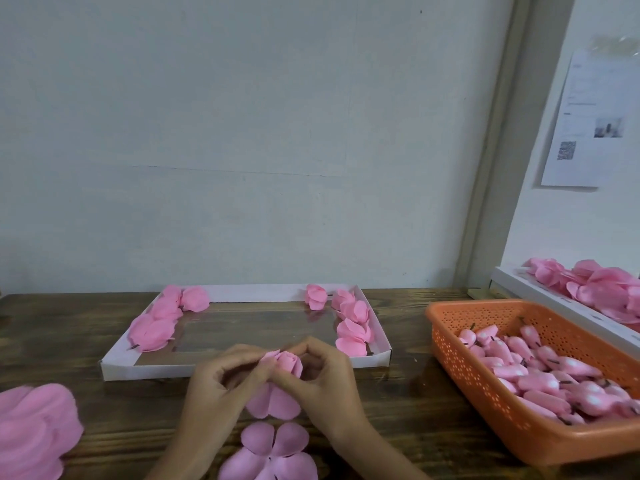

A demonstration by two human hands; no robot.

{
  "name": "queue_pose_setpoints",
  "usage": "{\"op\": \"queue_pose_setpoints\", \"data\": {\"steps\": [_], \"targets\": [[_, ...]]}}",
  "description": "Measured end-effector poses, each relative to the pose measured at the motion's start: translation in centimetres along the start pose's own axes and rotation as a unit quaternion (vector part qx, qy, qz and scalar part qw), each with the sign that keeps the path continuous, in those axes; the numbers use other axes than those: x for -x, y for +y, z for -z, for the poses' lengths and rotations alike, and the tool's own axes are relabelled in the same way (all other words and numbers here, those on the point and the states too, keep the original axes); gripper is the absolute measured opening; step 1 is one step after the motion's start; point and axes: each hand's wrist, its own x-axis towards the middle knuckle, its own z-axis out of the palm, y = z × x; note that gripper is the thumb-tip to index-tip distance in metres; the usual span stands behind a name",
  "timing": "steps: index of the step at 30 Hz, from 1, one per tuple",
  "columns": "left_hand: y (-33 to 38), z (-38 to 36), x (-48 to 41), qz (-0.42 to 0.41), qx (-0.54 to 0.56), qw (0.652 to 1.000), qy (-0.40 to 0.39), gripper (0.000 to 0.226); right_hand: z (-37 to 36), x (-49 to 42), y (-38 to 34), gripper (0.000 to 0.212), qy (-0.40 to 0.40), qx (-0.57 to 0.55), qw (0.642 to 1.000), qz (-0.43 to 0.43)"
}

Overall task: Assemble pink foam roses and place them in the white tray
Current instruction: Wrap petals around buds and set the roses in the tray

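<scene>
Both hands hold one pink foam rose just in front of the white tray. My left hand pinches its petals from the left. My right hand pinches them from the right. Loose petals hang below the bud between my hands. A flat petal piece lies on the table under my wrists. Inside the tray, finished roses lie along the left side and more roses along the right side.
An orange perforated basket at the right holds several pink buds with dark stems. A stack of pink petals sits at the left edge. A second white tray with petals is at the far right. A wall stands behind the wooden table.
</scene>
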Motion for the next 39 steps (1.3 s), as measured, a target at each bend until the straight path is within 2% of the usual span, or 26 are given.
{"op": "queue_pose_setpoints", "data": {"steps": [3,7,10,12,15,18,22,27,31,35,39], "targets": [[-0.1,-0.1,0.2,0.009,0.002,1.000,-0.028,0.027,0.1,-0.1,0.1,0.017,0.019,0.020,1.000,-0.001],[-0.3,-0.2,0.0,0.029,0.039,0.998,-0.026,0.046,0.0,-0.2,-0.1,0.020,0.047,0.083,0.995,0.028],[-0.3,0.1,-0.1,0.023,0.026,0.998,-0.055,0.060,0.0,-0.2,-0.3,0.021,0.046,0.038,0.998,0.003],[-0.6,0.3,-0.1,0.017,0.005,0.998,-0.062,0.069,0.1,-0.1,-0.3,0.030,0.047,0.016,0.999,-0.008],[-0.8,0.0,0.0,0.010,0.001,0.999,-0.042,0.052,0.1,-0.1,-0.3,0.041,0.030,-0.010,0.999,-0.024],[-1.0,0.0,0.0,0.018,0.001,1.000,-0.013,0.041,-0.1,-0.1,0.1,0.033,0.010,-0.008,0.999,-0.033],[-1.2,0.4,-0.3,0.026,0.008,0.999,-0.015,0.049,0.2,-0.4,0.2,0.029,-0.023,-0.024,0.999,-0.036],[-1.2,0.8,-0.6,0.034,0.004,0.999,-0.014,0.037,0.7,-0.7,0.7,0.029,-0.051,-0.079,0.995,-0.032],[-0.6,0.7,-0.4,0.031,0.036,0.998,-0.052,0.034,0.7,-0.8,0.8,0.035,-0.038,-0.074,0.996,-0.031],[-0.7,0.6,-0.2,0.071,0.065,0.995,-0.032,0.043,1.1,-1.1,0.5,0.017,-0.086,-0.047,0.995,-0.017],[-0.8,0.6,-0.2,0.085,0.053,0.995,-0.024,0.050,1.1,-1.2,0.6,0.013,-0.097,-0.037,0.994,-0.025]]}}
